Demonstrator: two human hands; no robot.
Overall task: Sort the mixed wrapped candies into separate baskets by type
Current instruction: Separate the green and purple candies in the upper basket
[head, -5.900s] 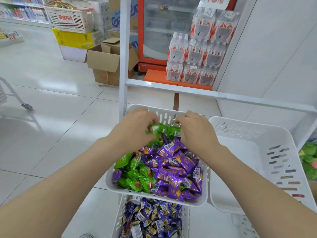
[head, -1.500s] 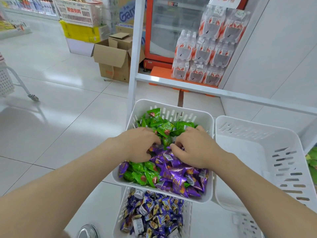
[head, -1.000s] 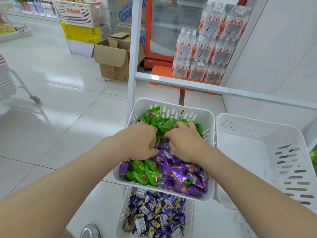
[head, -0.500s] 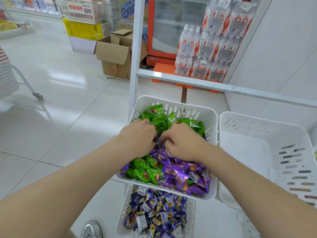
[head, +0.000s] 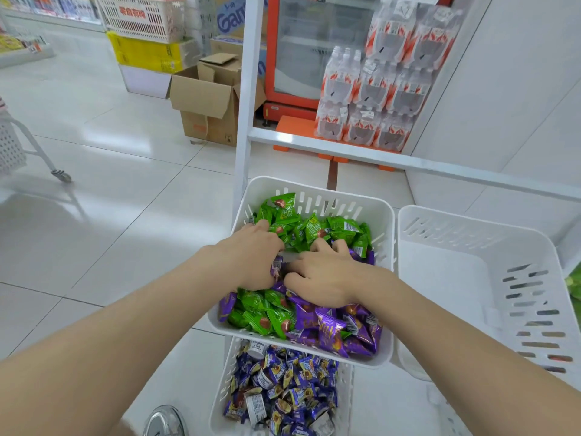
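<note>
Wrapped candies fill the middle basket [head: 388, 278]: green candies [head: 309, 229] are heaped at the far end and purple candies [head: 330, 325] at the near end, with a few green among them. The left hand [head: 251, 259] and right hand [head: 323, 275] lie knuckles-up and close together on the pile. Their fingers are bent down into the wrappers with the tips buried, so it cannot be told whether they hold anything.

The right basket [head: 456, 278] touches the middle basket's side and shows its bare white bottom. A lower basket [head: 345, 388] holds blue-purple candies [head: 283, 385].

A blue carton [head: 231, 22] reads "Gam". A lattice crate [head: 141, 17] carries red Chinese characters. The glossy white tile floor [head: 110, 215] lies open to the left.
</note>
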